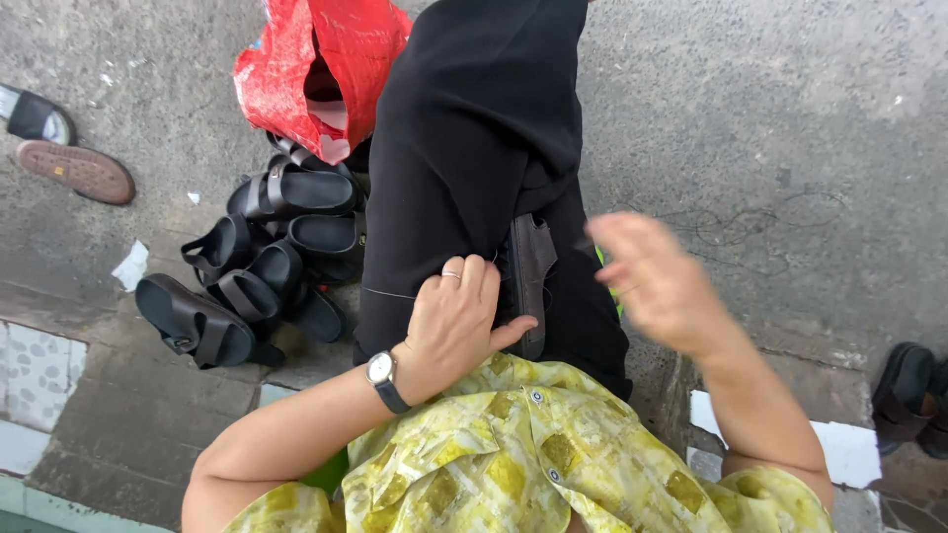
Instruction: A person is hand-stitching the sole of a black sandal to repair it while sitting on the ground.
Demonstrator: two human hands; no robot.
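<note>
- Nearest the camera is the person's yellow-green patterned short-sleeved shirt (513, 454), filling the bottom edge.
- Just above it, the left hand (456, 321), with a wristwatch (382, 373) and a ring, rests on the lap of the black trousers (464, 148); its fingers are curled and its thumb touches a dark brown leather sandal strap piece (531, 271) that lies upright between the legs. Whether the hand truly grips the piece cannot be told.
- The right hand (657, 281) hovers just right of the leather piece, blurred, fingers spread loosely, holding nothing.
- The trouser leg covers part of the leather piece's left edge, and the left hand's thumb hides its lower end.
- Left of the legs a heap of dark brown strapped sandals (257, 271) lies on the grey concrete ground (770, 118), close against the trousers.
- Above the heap a crumpled red plastic bag (301, 69) sits open, partly behind the knee.
- Well apart at far left lie a brown sandal sole (77, 171) and a black slipper (35, 115); a white paper scrap (129, 266) lies near the heap.
- At the right edge sits another dark sandal (908, 395).
</note>
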